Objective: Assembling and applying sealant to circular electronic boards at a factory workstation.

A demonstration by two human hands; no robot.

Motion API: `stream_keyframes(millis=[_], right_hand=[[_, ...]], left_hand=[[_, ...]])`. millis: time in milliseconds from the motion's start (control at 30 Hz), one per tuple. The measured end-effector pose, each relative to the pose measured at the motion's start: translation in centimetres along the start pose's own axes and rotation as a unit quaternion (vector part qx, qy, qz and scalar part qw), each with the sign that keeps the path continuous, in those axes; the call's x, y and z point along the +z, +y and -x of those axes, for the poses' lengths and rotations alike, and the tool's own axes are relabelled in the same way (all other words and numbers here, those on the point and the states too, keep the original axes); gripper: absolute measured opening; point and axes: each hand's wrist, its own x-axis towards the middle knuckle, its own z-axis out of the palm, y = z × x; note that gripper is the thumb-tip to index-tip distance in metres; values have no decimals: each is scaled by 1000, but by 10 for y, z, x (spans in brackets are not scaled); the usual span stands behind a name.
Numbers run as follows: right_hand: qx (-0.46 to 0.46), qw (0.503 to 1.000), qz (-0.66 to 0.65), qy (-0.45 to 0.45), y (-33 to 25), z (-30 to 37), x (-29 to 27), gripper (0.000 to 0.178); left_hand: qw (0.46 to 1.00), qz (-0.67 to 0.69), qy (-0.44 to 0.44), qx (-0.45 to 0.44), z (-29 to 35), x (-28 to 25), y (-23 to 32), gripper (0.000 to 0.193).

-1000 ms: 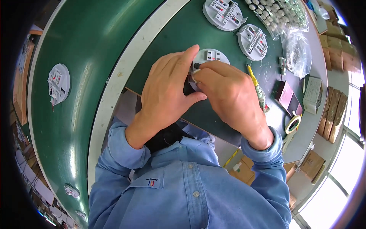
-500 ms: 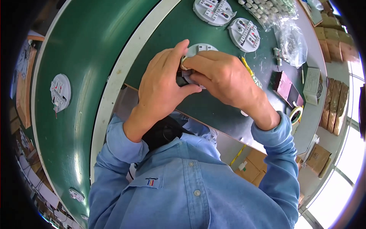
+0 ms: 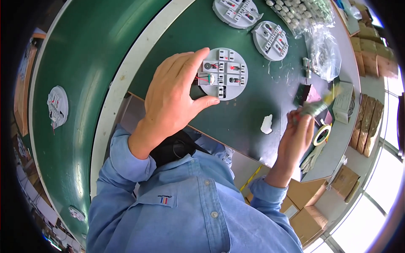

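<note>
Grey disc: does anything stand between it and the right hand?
Nothing visible stands between the right hand, which holds a blurred tool, and the disc; green tabletop shows between them. A white scrap lies beside that path, nearer the person. The left hand curves round the disc's left edge.
</note>
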Motion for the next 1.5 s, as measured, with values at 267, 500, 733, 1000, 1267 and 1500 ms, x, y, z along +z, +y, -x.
stream_keyframes(millis=[267,500,733,1000,1267,1500], right_hand=[[-131,949,-226,-175,-89,6,89,49],[-310,922,70,-220,-99,-2,107,50],[-379,886,113,-244,-91,-25,100,44],[-21,996,60,-56,-42,-13,15,46],[-45,959,273,-54,-30,-31,-32,40],[-140,949,280,28,-4,-113,-61,41]], left_hand=[[1000,-18,3,0,4,0,2,94],[1000,-9,22,3,-1,1,0,89],[1000,1,4,-7,-6,8,-8,90],[1000,-23,7,11,-5,5,-5,84],[998,-12,-18,57,-6,9,-5,67],[999,-12,-13,40,-2,6,-3,59]])
